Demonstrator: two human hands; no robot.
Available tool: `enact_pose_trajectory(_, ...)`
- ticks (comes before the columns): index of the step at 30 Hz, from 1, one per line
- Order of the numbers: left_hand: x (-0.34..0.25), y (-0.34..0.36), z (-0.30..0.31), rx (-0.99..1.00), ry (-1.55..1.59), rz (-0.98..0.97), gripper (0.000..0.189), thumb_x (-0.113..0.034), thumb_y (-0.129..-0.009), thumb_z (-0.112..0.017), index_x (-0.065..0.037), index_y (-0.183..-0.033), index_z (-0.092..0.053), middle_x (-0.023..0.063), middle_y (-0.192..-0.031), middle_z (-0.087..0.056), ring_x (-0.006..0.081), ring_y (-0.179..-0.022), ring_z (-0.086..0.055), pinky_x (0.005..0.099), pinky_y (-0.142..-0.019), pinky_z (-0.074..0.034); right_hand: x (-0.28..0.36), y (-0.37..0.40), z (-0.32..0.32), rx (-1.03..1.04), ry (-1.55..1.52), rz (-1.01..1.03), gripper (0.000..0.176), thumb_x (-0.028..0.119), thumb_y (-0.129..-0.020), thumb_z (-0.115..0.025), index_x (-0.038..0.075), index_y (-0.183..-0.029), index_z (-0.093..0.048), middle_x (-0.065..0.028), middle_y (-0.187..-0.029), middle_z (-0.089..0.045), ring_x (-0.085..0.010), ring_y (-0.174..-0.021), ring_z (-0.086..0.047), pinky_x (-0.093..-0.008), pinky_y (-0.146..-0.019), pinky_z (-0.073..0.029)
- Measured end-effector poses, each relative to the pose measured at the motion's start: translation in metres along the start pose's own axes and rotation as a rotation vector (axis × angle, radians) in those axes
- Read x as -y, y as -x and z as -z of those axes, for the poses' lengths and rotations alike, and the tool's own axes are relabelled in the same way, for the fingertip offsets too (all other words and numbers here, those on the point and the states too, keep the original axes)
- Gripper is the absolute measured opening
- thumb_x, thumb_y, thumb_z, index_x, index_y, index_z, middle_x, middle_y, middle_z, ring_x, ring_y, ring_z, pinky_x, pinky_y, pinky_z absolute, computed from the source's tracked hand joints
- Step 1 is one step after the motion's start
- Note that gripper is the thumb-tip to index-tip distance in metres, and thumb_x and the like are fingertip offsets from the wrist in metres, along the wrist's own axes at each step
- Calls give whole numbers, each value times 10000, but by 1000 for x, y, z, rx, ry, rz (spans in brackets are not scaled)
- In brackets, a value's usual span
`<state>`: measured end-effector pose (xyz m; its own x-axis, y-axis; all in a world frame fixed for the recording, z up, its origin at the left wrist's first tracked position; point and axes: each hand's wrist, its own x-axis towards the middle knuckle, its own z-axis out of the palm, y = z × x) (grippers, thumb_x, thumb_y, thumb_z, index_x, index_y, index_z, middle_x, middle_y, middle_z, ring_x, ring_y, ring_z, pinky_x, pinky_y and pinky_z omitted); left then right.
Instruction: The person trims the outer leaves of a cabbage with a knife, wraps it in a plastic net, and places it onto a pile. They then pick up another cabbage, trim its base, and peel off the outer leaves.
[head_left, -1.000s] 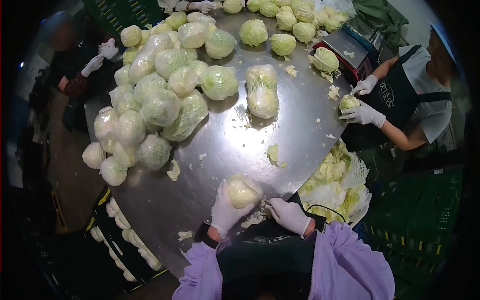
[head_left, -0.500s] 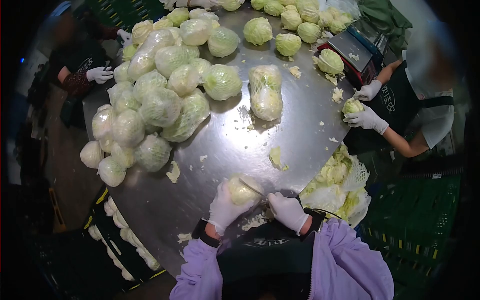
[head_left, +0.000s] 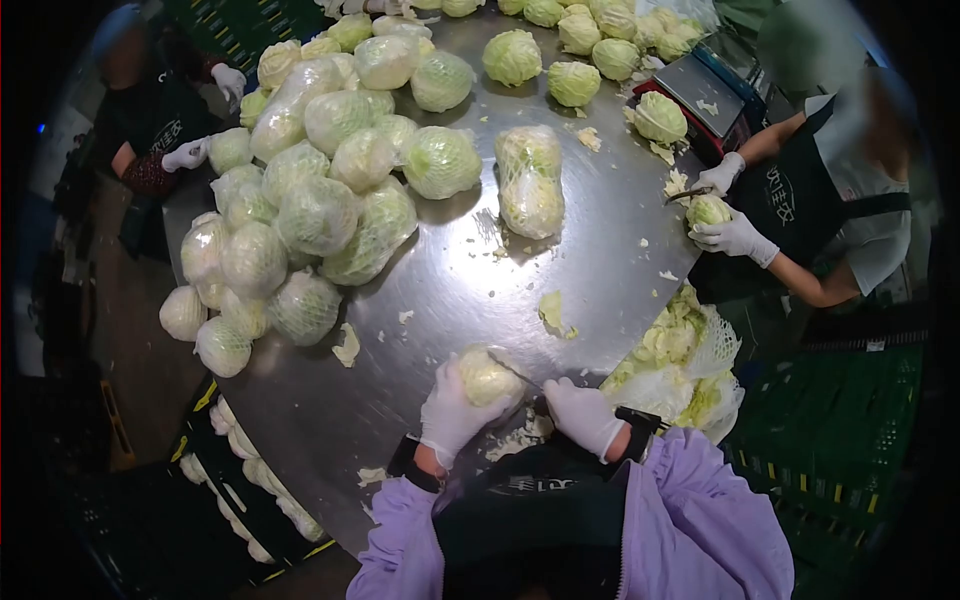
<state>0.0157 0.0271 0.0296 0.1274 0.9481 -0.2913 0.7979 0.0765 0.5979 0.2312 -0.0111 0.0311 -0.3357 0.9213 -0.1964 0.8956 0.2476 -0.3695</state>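
Observation:
My left hand (head_left: 453, 412), in a white glove, is closed round the left side of a pale cabbage (head_left: 486, 377) near the front edge of the metal table (head_left: 420, 320). My right hand (head_left: 583, 415), gloved too, grips the handle of a knife (head_left: 515, 371). The thin blade points up and left, lying against the top right of the cabbage. Below the cabbage are leaf scraps (head_left: 520, 436), partly behind my hands.
Wrapped cabbages (head_left: 318, 215) are piled on the left; one wrapped bundle (head_left: 530, 183) lies mid-table. Loose cabbages (head_left: 512, 58) and a scale (head_left: 700, 95) are at the back. A co-worker (head_left: 800, 200) trims on the right; another (head_left: 150, 120) stands left. Leaves fill a bag (head_left: 680, 370).
My right hand and the knife have shifted slightly right, with the blade at a new angle. The right co-worker's knife has come into view; the left co-worker's hand now touches a wrapped cabbage.

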Motion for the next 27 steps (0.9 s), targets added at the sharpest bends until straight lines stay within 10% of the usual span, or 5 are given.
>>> enact_pose_trajectory(27,-6,-18,4,56,-74,-142,957,-519,-660,-737,42,-1337,-358,220,-1239,-484,391,-1064,-556,425,-888,-463,-26,-11,-31,117,-276,-58,170,165,-877,-481,26,-968,-515,-213,-739,-629,-403,-669,-628,-493,-592,-493)
